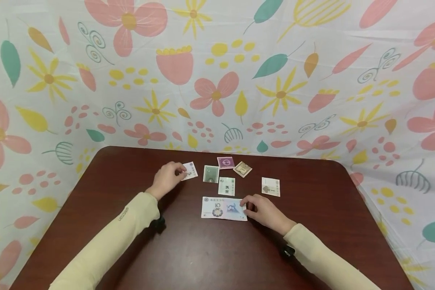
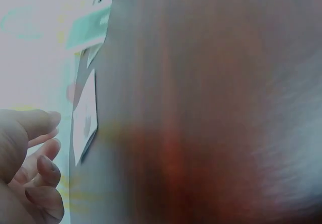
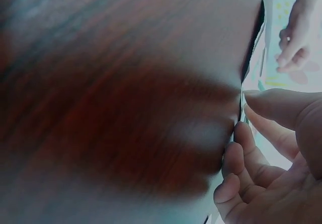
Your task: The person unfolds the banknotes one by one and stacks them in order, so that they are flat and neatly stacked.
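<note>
My right hand is at the right end of a white-and-blue banknote marked 10, pinching its edge between thumb and index finger. Seen from the right wrist, the thumb and index finger meet at that edge while the other fingers curl against the tabletop. My left hand is beside a small pale note marked 5, fingers loosely bent. In the left wrist view a narrow gap separates the fingertips from this note.
Between the hands lie a dark green note, a pale green note, a purple note and a brownish note. Another pale note is farther right. Behind the dark wooden table hangs a flower-patterned cloth.
</note>
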`<state>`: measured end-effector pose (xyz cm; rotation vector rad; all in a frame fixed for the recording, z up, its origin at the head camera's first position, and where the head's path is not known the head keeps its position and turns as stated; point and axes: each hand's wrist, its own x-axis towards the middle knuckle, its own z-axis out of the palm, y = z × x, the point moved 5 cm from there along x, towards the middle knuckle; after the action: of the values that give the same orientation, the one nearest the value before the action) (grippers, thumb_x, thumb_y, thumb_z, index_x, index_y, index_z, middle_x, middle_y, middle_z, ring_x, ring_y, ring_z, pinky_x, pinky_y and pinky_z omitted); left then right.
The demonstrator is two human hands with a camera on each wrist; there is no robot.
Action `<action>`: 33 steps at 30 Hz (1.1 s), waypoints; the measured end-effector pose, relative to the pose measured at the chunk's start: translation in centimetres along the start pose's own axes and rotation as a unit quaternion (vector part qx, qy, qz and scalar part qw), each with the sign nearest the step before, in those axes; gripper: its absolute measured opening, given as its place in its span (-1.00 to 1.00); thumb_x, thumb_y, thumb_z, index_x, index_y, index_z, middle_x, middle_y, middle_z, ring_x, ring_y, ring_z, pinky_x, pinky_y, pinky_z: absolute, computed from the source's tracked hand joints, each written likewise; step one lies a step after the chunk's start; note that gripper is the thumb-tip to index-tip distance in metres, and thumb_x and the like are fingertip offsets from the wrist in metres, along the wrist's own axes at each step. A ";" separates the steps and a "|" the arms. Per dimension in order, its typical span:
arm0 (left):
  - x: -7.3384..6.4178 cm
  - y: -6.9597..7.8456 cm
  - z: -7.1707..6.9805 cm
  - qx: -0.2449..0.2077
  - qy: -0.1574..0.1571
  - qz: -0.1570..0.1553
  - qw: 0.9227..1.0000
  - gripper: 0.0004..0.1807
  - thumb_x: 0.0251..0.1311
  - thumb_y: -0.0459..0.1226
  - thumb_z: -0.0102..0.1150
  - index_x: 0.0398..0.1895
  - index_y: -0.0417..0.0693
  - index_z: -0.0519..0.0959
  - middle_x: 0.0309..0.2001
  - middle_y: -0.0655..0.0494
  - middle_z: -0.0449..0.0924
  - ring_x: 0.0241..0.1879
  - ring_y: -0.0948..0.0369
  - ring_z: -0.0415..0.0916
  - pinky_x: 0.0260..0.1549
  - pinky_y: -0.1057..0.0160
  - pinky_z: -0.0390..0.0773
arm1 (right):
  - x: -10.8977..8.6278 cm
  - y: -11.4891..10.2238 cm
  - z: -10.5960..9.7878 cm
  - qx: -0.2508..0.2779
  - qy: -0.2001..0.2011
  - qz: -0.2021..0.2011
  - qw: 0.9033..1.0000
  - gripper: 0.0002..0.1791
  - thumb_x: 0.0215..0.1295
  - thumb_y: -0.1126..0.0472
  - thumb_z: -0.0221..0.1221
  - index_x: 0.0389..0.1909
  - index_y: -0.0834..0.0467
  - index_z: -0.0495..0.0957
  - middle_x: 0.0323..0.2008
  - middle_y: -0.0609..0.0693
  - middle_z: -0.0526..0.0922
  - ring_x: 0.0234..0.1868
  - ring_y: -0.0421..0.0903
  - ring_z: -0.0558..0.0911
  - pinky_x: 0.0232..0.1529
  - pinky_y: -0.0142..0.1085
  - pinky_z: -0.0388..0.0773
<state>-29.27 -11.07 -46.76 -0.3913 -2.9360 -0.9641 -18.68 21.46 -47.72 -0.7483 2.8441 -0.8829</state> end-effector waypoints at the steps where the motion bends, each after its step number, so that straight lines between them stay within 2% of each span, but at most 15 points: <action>1: 0.3 -0.4 -0.3 -0.002 0.000 -0.008 1.000 -0.81 0.37 -0.21 0.34 -0.04 -0.07 0.72 -0.13 -0.01 0.66 -0.21 0.01 0.61 -0.28 -0.02 0.57 | 0.0 -0.1 0.1 0.001 -0.001 0.001 1.000 -0.81 0.33 0.33 0.36 -0.09 0.08 0.66 -0.40 -0.19 0.51 -0.36 -0.18 0.49 -0.34 -0.33 0.45; 5: 1.4 -1.8 -0.9 -0.005 -0.009 -0.043 0.999 -0.72 0.38 -0.19 0.34 0.07 -0.09 0.69 -0.04 -0.09 0.62 -0.12 -0.06 0.61 -0.17 -0.09 0.56 | 0.1 -0.2 0.3 0.001 -0.004 0.000 1.000 -0.81 0.34 0.33 0.36 -0.09 0.07 0.65 -0.39 -0.17 0.51 -0.35 -0.20 0.48 -0.34 -0.32 0.45; 11: 2.0 -2.9 -0.8 0.006 -0.040 -0.079 0.996 -0.59 0.35 -0.15 0.37 0.20 -0.10 0.64 0.10 -0.13 0.56 0.01 -0.12 0.59 -0.04 -0.13 0.54 | 0.1 -0.3 0.6 -0.003 -0.011 0.007 1.000 -0.81 0.33 0.33 0.36 -0.10 0.06 0.65 -0.39 -0.17 0.50 -0.35 -0.22 0.47 -0.33 -0.33 0.46; 21: 2.2 -2.2 -0.4 0.050 -0.054 -0.067 0.995 -0.67 0.34 -0.16 0.40 0.07 -0.10 0.66 0.07 -0.13 0.55 -0.11 -0.08 0.59 -0.14 -0.08 0.56 | 0.1 -0.3 0.3 -0.007 -0.011 0.009 1.000 -0.80 0.32 0.33 0.37 -0.10 0.07 0.65 -0.38 -0.16 0.51 -0.34 -0.20 0.49 -0.31 -0.33 0.47; 26: 2.3 -1.9 -0.4 0.071 -0.062 -0.065 0.993 -0.71 0.33 -0.15 0.40 -0.02 -0.10 0.63 -0.05 -0.08 0.61 -0.18 -0.01 0.58 -0.24 -0.02 0.55 | 0.1 -0.3 0.2 -0.009 -0.012 0.009 1.000 -0.80 0.31 0.34 0.37 -0.10 0.08 0.66 -0.38 -0.17 0.51 -0.33 -0.20 0.48 -0.29 -0.32 0.48; 33: 2.4 -1.7 -0.2 0.072 -0.070 -0.066 0.993 -0.69 0.33 -0.14 0.40 -0.01 -0.10 0.59 -0.13 -0.04 0.68 -0.23 0.01 0.62 -0.29 0.01 0.54 | 0.2 0.0 0.0 -0.010 -0.015 0.014 1.000 -0.81 0.33 0.33 0.36 -0.09 0.07 0.66 -0.37 -0.15 0.51 -0.32 -0.18 0.50 -0.28 -0.32 0.47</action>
<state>-32.04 -11.95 -47.33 -0.2726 -3.1684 -0.7592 -18.87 21.39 -47.69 -0.7170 2.8333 -0.8340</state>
